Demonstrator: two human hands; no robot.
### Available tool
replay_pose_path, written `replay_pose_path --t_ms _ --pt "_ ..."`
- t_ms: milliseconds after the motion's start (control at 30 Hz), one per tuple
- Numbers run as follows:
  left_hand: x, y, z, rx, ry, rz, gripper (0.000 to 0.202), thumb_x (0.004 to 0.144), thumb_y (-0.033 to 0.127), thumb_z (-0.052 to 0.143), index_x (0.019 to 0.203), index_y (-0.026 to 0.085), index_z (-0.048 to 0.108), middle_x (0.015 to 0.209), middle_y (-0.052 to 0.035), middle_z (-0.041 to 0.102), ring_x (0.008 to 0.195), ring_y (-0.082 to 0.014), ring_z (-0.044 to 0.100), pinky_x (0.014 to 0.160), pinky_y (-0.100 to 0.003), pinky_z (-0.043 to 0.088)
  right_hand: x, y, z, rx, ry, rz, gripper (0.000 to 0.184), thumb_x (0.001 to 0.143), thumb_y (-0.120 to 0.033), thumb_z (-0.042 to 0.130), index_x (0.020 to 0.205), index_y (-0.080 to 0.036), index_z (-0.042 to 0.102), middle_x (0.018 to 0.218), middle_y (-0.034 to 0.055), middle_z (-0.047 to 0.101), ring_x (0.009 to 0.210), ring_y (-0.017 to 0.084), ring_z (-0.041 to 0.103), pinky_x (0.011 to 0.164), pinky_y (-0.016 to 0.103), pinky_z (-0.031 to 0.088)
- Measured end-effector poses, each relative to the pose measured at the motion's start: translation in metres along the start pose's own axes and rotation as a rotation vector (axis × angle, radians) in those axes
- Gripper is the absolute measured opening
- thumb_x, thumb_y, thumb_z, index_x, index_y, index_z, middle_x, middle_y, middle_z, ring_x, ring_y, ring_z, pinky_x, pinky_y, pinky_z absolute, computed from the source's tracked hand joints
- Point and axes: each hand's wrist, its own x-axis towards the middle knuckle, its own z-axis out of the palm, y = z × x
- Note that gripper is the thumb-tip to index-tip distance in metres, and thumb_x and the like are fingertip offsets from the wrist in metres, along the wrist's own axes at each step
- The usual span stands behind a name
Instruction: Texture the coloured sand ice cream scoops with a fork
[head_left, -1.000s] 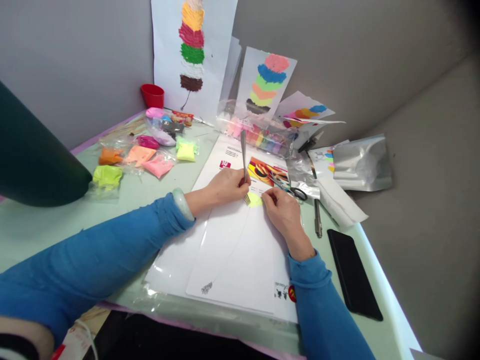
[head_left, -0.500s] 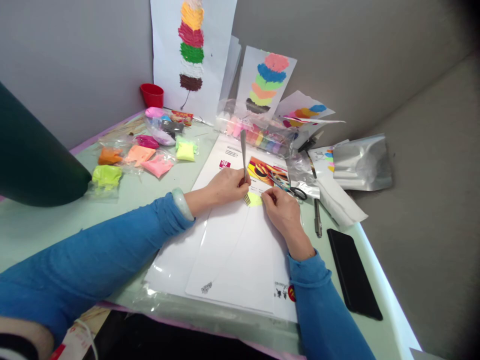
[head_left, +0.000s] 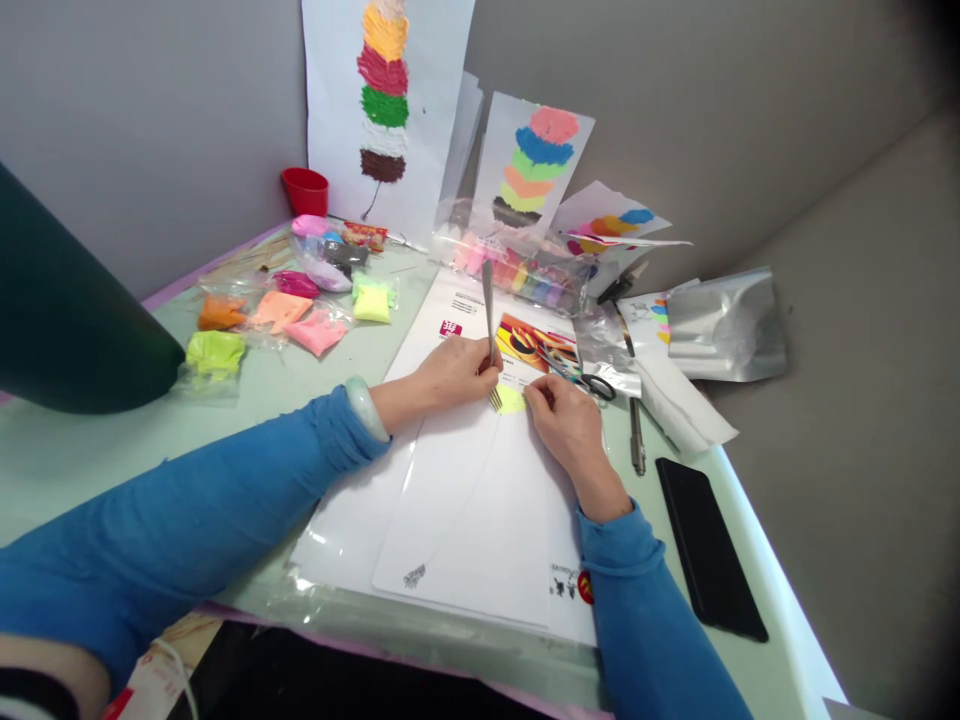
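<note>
My left hand [head_left: 459, 372] is closed round a metal fork [head_left: 489, 310], whose handle points up and whose tines point down at the left edge of a flat yellow clay patch [head_left: 513, 400]. That patch lies near the top of a white sheet of paper [head_left: 472, 530], which has a thin curved line and a small dark drawing at its lower left. My right hand [head_left: 568, 425] rests on the paper with fingers curled in a pinch. Its fingertips are at the patch's right edge; whether anything is between them is hidden.
Scissors [head_left: 596, 385] and a pen [head_left: 637, 440] lie to the right, with a black phone [head_left: 710, 550] nearer me. Several bags of coloured clay, such as a lime one [head_left: 214, 355], sit at left. A dark green cylinder [head_left: 67, 310] leans in; clay pictures [head_left: 525, 165] stand behind.
Almost nothing differs. Both hands and the fork keep their places at the yellow patch; the whole view has shifted very slightly.
</note>
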Motion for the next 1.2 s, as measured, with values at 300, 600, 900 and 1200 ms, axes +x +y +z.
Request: replay_pose_path --t_ms 300,600,900,1200 --pt "0.0002 0.0005 -0.0013 0.037 0.018 -0.082 0.023 0.076 0.021 0.049 0.089 0.017 0.067 0.073 -0.0018 0.068 0.069 -0.0170 0.061 0.066 -0.027 0.046 0.0004 -0.0006 -0.0002 -0.006 -0.005 0.010 0.024 0.085 -0.036 0.049 0.082 -0.021 0.067 0.081 0.0044 0.071 0.073 0.020 0.061 0.065 0.029 0.037" --pt "-0.0002 0.0016 -0.0014 -0.021 -0.026 -0.006 0.021 0.076 0.018 0.049 0.087 0.016 0.067 0.069 -0.0002 0.066 0.063 -0.0138 0.058 0.065 -0.026 0.045 0.0000 0.0000 0.0000 0.007 -0.001 0.007 0.023 0.086 -0.036 0.049 0.082 -0.022 0.067 0.081 0.0043 0.071 0.073 0.020 0.061 0.065 0.029 0.037" --pt "-0.0006 0.0004 -0.0009 -0.010 -0.001 -0.027 0.021 0.076 0.018 0.050 0.087 0.015 0.067 0.070 -0.0008 0.066 0.063 -0.0144 0.057 0.062 -0.026 0.043 -0.0001 -0.0006 -0.0002 -0.005 -0.008 0.012 0.023 0.085 -0.036 0.050 0.082 -0.021 0.067 0.081 0.0044 0.071 0.073 0.020 0.061 0.065 0.029 0.037" --pt "0.0004 -0.0016 0.0008 -0.024 -0.012 -0.002 0.020 0.075 0.019 0.050 0.086 0.015 0.067 0.069 -0.0004 0.066 0.061 -0.0139 0.057 0.063 -0.026 0.044 0.0004 0.0004 0.0005 -0.007 -0.004 0.009 0.023 0.086 -0.036 0.049 0.083 -0.021 0.067 0.081 0.0038 0.070 0.073 0.019 0.061 0.065 0.028 0.036"
